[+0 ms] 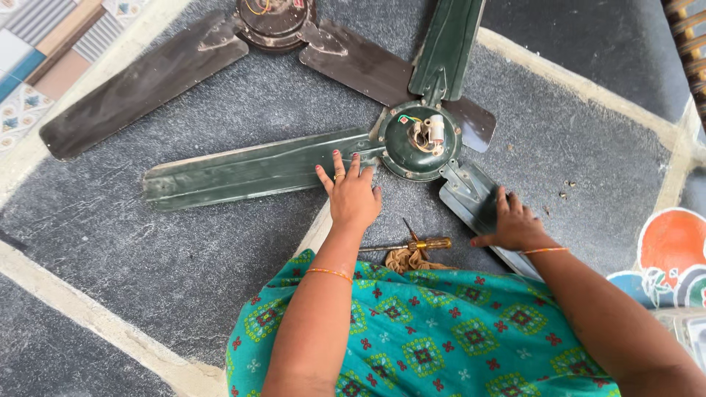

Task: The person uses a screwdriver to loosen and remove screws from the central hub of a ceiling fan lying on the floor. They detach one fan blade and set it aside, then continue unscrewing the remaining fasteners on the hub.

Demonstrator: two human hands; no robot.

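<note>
Fingers [340, 163] of my left hand [351, 197] are spreading flat, tips pressing on the near end of one green blade [250, 170], right where it is joining the motor hub [421, 141]. Nothing is being pinched; the palm is hovering just off the stone floor [147, 250]. My right hand [515, 224] is lying on a second green blade [471, 200], fingers close together and curling over its edge, thumb sticking out sideways toward me. I am seeing both hands resting on the green fan, neither one closing around anything.

Between the two hands, just behind the left wrist, a screwdriver [412, 245] with a yellow handle is lying on the floor, and a small brown rag [408, 259] is sitting beside it against my teal patterned lap [441, 331]. Beyond the left fingertips, the hub is showing open wiring and a small white capacitor [437, 129]. A third green blade [448, 44] is pointing away from the fingers. Farther out, a brown fan [276, 22] is lying with one of its blades tucking under the green hub. To the right of my right hand, a painted orange floor design [673, 246] is showing, well apart from the fan.
</note>
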